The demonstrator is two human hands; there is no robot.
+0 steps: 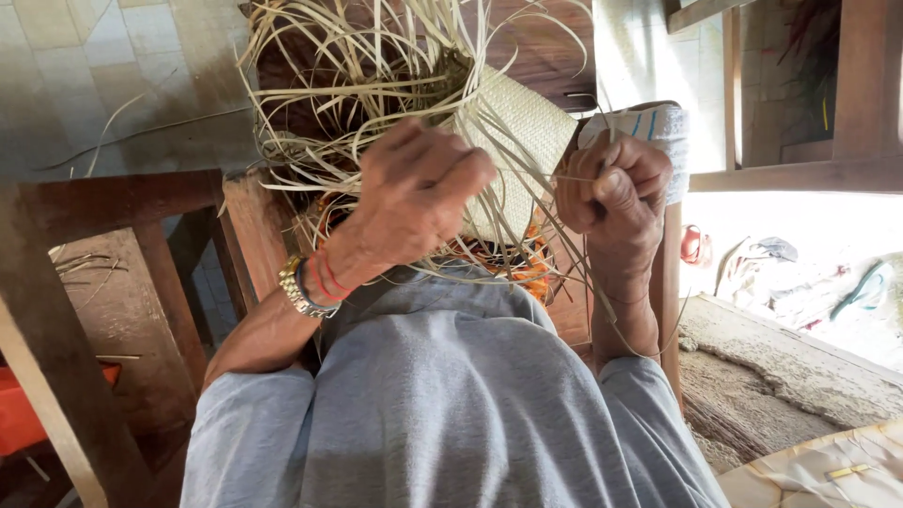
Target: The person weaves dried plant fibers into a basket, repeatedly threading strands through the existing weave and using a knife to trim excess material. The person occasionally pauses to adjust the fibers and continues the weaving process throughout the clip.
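A pale woven straw piece (517, 132) is held up in front of me, with many loose straw strands (348, 75) fanning out from its top and left side. My left hand (414, 193), with a metal watch and red bands at the wrist, is closed in a fist over the piece's near edge. To the right, my right hand (616, 193) is shut on a thin straw strand (564, 177) that runs across to the weave. My grey sleeves and shirt fill the bottom of the view.
Wooden furniture frames (113, 245) stand at left and behind the weave. A white roll with blue marks (658, 127) sits by my right hand. Footwear (696, 245) and cloth lie on the bright floor at right, beside a rough concrete step (771, 376).
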